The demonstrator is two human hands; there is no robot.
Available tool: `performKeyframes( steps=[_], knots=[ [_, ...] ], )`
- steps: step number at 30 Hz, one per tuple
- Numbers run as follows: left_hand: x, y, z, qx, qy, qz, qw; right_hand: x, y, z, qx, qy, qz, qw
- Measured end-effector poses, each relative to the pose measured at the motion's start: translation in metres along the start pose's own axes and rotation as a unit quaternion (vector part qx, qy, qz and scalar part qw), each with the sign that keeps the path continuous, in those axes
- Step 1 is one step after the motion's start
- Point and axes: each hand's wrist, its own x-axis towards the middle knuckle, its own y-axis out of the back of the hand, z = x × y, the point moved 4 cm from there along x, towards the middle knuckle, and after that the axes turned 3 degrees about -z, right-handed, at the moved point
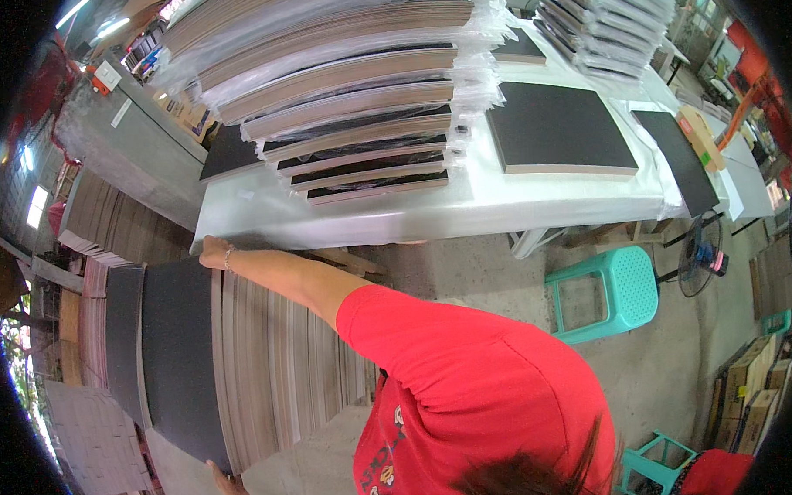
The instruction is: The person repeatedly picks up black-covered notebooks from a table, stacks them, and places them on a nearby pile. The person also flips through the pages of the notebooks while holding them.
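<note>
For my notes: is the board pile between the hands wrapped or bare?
Bare: the pile shows uncovered edges and a dark face, no wrapping visible.

Bundles (347,99) on table (277,212), board stack (265,365) at left — stool (629,292) at right, fan (700,259) beside.

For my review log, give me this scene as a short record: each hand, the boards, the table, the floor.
Right hand: at the upper corner of a black-faced board; exact grip unclear
Left hand: at that board's lower corner, partly hidden
Beside the hands: row of boards, grey-brown edges showing
Table: white-covered table, bearing a tall plastic-wrapped stack and, to its right, a flat dark board
Floor: turquoise stool, with a fan to its right
</note>
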Motion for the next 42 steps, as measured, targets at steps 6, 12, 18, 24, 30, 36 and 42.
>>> performKeyframes(
  steps=[6,12,18,24,30,36,42],
  knots=[
    [0.003,-0.030,0.015,0.027,-0.030,-0.038,0.998,0.005,0.012,-0.002,-0.038,0.019,0.031,0.999],
    [-0.019,-0.021,0.008,0.056,-0.034,-0.008,0.998,-0.009,-0.034,-0.006,-0.027,0.018,0.025,0.999],
    [-0.008,-0.065,0.018,0.086,-0.054,-0.047,0.994,0.024,-0.018,0.019,-0.016,0.048,0.109,0.993],
    [-0.005,-0.058,0.013,0.091,-0.061,-0.050,0.993,0.004,-0.018,0.014,0.042,0.037,0.121,0.991],
    [-0.018,0.032,-0.012,0.059,-0.062,-0.009,0.996,-0.010,-0.069,-0.010,-0.049,0.059,0.009,0.997],
    [-0.059,0.028,0.014,-0.039,-0.017,-0.024,0.999,0.028,-0.080,0.015,-0.333,0.443,-0.092,0.827],
    [-0.047,0.020,0.029,-0.078,-0.051,-0.033,0.995,0.049,-0.033,0.017,-0.052,0.313,-0.127,0.940]
  ],
)
